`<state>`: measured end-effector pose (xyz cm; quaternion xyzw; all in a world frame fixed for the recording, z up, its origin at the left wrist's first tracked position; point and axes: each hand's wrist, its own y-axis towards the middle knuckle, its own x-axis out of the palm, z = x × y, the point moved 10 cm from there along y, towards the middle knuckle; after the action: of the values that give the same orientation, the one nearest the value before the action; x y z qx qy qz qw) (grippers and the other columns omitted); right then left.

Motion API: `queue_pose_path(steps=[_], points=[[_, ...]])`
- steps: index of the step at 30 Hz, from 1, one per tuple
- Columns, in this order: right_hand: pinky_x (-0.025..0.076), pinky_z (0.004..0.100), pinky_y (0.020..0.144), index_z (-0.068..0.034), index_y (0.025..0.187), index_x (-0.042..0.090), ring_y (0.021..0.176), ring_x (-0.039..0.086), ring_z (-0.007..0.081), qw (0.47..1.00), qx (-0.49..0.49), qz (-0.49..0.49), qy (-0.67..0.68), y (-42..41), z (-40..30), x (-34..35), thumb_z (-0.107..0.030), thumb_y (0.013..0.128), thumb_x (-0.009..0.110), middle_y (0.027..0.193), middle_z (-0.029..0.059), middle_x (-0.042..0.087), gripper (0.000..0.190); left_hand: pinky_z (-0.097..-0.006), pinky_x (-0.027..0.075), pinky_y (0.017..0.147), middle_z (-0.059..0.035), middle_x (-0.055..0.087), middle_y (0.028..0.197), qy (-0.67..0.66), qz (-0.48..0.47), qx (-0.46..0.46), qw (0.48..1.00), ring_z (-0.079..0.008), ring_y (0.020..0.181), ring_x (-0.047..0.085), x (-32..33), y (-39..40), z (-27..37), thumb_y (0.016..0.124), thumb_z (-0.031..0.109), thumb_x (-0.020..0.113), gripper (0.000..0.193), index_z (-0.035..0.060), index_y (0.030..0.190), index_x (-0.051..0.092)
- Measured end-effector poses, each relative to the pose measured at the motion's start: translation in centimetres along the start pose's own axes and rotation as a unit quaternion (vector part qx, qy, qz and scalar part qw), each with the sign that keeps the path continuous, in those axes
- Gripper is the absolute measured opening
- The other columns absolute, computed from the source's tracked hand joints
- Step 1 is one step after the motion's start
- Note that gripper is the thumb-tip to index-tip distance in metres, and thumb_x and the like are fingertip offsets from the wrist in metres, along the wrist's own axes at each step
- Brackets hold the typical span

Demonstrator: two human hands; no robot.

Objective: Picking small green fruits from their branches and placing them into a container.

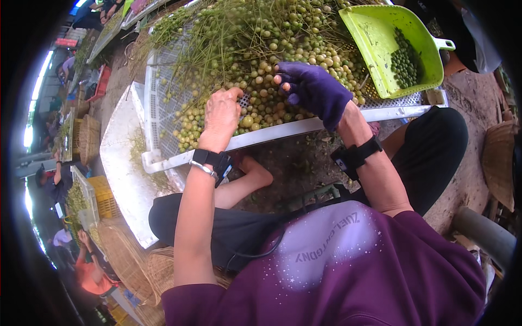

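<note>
A white perforated plastic tray [277, 130] lies before me, heaped with small round green and yellowish fruits [261, 110] and thin green stems [232, 45]. My left hand [222, 112] is bare and rests low on the fruits near the tray's front edge, its fingers bent downward; whether it pinches a fruit is hidden. To its right, my right hand [312, 89], in a purple glove with bare fingertips, hovers over the fruits with curled fingers; I cannot tell if anything is in it. A lime-green plastic dustpan [379, 77] sits on the tray's right end, with small dark green fruits [404, 61] in it.
A white foam board [122, 163] stands left of the tray. Woven baskets [126, 252] and a yellow crate [107, 197] are at the lower left, near a person in an orange top [91, 277]. Another basket [499, 163] and a grey pipe [485, 232] are at the right.
</note>
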<state>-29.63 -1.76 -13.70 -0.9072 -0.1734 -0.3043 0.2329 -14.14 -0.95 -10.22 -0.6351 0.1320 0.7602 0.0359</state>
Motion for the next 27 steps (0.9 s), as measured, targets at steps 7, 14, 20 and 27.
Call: queue_pose_path(steps=[7,14,20,27], points=[[0.048,0.0244,0.06,-0.004,0.104,0.056,0.071,0.056,0.0099,0.998,0.035,-0.06,0.012,0.3,1.8,2.0,-0.019,0.087,0.055,0.09,0.0046,0.062,0.022,-0.0246,0.049,0.056,-0.0093,0.065,0.067,-0.157,-0.031,-0.117,0.98,-0.0114,0.056,0.061,-1.4,-0.8,-5.5,0.075,0.005,0.059,0.017,0.002,0.089,0.068],[0.047,0.0244,0.058,-0.007,0.101,0.054,0.068,0.057,0.0108,0.992,0.116,-0.034,0.036,-0.1,4.3,3.2,-0.027,0.091,0.05,0.088,0.0029,0.061,0.023,-0.0204,0.052,0.059,-0.0103,0.065,0.089,-0.508,-0.125,-0.242,0.817,-0.0123,0.072,0.063,-0.1,-2.4,-4.2,0.087,0.012,0.058,0.025,-0.0029,0.107,0.06],[0.048,0.0232,0.055,-0.004,0.099,0.052,0.064,0.056,0.0115,0.979,0.144,-0.056,0.133,0.4,5.0,4.1,-0.026,0.091,0.049,0.086,0.0054,0.06,0.023,-0.0197,0.05,0.066,-0.0055,0.066,0.095,-0.576,-0.108,-0.153,0.795,-0.0097,0.08,0.063,-2.9,-1.0,1.5,0.088,0.013,0.059,0.028,0.0009,0.113,0.059],[0.041,0.0175,0.045,-0.005,0.093,0.051,0.062,0.054,0.0086,0.957,0.152,-0.106,0.221,1.3,5.7,3.9,-0.014,0.091,0.048,0.079,0.0029,0.058,0.01,-0.027,0.049,0.065,-0.0094,0.066,0.08,-0.312,-0.19,-0.093,0.926,-0.0162,0.071,0.062,-0.2,-3.3,-2.8,0.071,0.005,0.068,0.017,0.0028,0.088,0.069]])
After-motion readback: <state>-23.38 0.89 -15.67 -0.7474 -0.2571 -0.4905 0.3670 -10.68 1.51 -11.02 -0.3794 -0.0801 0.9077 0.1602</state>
